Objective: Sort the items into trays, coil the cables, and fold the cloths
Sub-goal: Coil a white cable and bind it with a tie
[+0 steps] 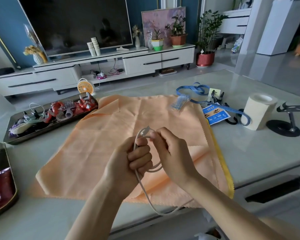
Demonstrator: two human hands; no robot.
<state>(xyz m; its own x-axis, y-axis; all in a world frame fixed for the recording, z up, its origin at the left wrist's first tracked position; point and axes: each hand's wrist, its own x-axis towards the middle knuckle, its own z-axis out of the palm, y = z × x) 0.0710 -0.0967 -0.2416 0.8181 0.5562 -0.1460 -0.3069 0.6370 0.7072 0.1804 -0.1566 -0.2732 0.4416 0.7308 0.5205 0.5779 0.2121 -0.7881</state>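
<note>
A tray [47,132] of small things is set far left on the table [249,153]. A white cable [145,191] is gripped by the left hand [135,158] and pinched by the right hand [171,153], above the orange cloth [111,135]. A blue tape [190,88] is seen far right.

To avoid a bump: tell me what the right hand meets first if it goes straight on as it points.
The right hand, pinching the white cable, points up-left; almost at once it would likely meet the left hand, gripping the same cable.
</note>
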